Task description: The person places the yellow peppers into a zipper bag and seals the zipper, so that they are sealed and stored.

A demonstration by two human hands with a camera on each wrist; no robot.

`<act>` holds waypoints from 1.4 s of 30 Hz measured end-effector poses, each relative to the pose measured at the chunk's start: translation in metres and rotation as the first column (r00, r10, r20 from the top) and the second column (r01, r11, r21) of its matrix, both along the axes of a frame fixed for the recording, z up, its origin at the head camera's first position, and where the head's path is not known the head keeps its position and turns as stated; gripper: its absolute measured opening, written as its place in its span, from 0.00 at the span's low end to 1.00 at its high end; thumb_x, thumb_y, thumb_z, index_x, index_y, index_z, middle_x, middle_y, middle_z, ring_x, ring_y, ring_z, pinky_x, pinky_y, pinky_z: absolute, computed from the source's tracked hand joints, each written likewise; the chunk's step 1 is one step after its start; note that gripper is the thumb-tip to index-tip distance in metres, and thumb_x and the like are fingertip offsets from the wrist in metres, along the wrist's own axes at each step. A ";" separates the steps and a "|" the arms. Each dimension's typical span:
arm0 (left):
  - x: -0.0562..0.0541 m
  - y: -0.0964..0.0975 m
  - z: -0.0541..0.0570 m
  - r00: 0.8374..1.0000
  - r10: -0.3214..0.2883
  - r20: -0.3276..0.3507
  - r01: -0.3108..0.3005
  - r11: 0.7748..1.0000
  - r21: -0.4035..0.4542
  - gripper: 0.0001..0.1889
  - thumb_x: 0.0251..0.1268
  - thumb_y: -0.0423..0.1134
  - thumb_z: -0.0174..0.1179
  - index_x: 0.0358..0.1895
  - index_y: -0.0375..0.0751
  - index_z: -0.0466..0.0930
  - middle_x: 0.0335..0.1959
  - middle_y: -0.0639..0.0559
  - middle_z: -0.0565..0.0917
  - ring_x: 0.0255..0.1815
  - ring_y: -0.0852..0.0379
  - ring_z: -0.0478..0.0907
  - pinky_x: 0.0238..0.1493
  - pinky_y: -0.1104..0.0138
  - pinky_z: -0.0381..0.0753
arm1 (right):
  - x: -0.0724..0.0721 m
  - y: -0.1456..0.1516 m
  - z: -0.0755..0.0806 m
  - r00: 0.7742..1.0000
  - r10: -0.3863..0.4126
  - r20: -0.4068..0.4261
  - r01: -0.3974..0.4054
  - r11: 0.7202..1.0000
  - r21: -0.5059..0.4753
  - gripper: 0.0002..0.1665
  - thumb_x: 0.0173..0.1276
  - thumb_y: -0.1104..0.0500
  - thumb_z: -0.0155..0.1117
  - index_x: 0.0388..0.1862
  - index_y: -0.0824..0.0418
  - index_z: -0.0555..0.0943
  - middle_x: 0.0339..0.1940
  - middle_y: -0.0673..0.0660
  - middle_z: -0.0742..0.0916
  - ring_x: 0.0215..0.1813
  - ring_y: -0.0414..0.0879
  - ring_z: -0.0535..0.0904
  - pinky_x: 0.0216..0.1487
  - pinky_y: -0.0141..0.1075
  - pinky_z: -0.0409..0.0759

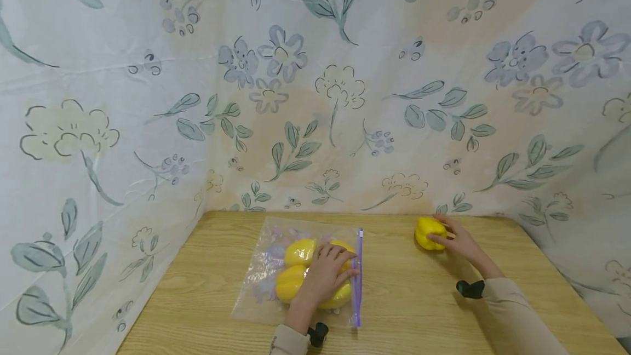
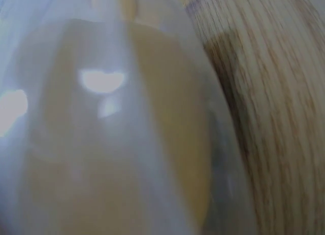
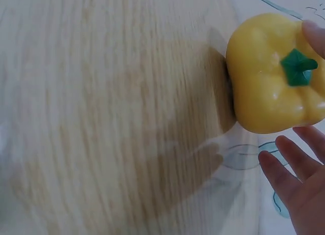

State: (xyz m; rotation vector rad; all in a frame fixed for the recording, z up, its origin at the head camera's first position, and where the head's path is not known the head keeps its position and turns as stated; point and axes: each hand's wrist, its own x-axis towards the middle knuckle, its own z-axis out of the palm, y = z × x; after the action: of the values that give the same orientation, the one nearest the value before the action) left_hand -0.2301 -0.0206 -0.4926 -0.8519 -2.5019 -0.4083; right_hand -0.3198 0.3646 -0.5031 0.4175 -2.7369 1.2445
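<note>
the yellow pepper [image 1: 425, 234] sits near the far edge of the surface [image 1: 394, 311], with the right hand [image 1: 458, 242] nearer by far: its thumb and a fingertip grasp the pepper's sides, the other fingers spread loose. the clear bag [image 1: 248, 311] lies well to the pepper's left, its purple zip strip [image 1: 359, 278] running far to near along the side facing the pepper. the left hand [image 1: 324, 275] rests on the bag, fingers relaxed over the yellow things [image 1: 288, 284] inside. whether the zip is parted, i cannot tell.
</note>
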 end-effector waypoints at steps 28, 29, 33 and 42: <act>0.005 0.000 -0.001 1.000 0.015 -0.006 -0.015 1.000 -0.015 0.19 0.66 0.57 0.48 0.54 0.57 0.75 0.50 0.58 0.76 0.55 0.56 0.70 0.63 0.53 0.63 | 0.006 -0.008 -0.013 0.995 -0.082 0.060 0.085 0.995 -0.053 0.43 0.59 0.44 0.65 0.63 0.66 0.59 0.64 0.70 0.64 0.63 0.68 0.60 0.61 0.63 0.60; 0.005 0.000 0.000 1.000 0.015 -0.004 -0.015 1.000 -0.015 0.19 0.66 0.57 0.48 0.55 0.57 0.74 0.50 0.58 0.76 0.55 0.56 0.69 0.64 0.53 0.63 | 0.007 -0.008 -0.012 0.995 -0.084 0.061 0.087 0.995 -0.051 0.43 0.60 0.43 0.65 0.63 0.66 0.59 0.64 0.70 0.64 0.63 0.69 0.60 0.60 0.63 0.61; 0.006 0.000 0.001 1.000 0.017 0.003 -0.017 1.000 -0.016 0.19 0.66 0.57 0.47 0.55 0.57 0.74 0.50 0.58 0.76 0.56 0.56 0.69 0.64 0.53 0.62 | 0.009 -0.011 -0.013 0.995 -0.080 0.056 0.083 0.995 -0.058 0.42 0.59 0.43 0.65 0.62 0.65 0.60 0.64 0.70 0.64 0.62 0.71 0.62 0.59 0.63 0.63; 0.006 0.001 0.002 1.000 0.009 -0.011 -0.009 1.000 -0.017 0.19 0.65 0.57 0.49 0.54 0.56 0.75 0.49 0.58 0.76 0.55 0.55 0.70 0.63 0.53 0.63 | 0.012 -0.015 -0.017 0.997 -0.073 0.022 0.075 0.993 -0.094 0.39 0.59 0.47 0.67 0.60 0.64 0.62 0.62 0.68 0.66 0.62 0.69 0.63 0.60 0.63 0.63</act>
State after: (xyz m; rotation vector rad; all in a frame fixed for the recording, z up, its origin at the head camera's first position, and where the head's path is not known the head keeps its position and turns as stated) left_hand -0.2242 -0.0200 -0.4903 -0.8474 -2.5017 -0.3791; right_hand -0.3077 0.3493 -0.5201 0.2934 -2.6681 1.3595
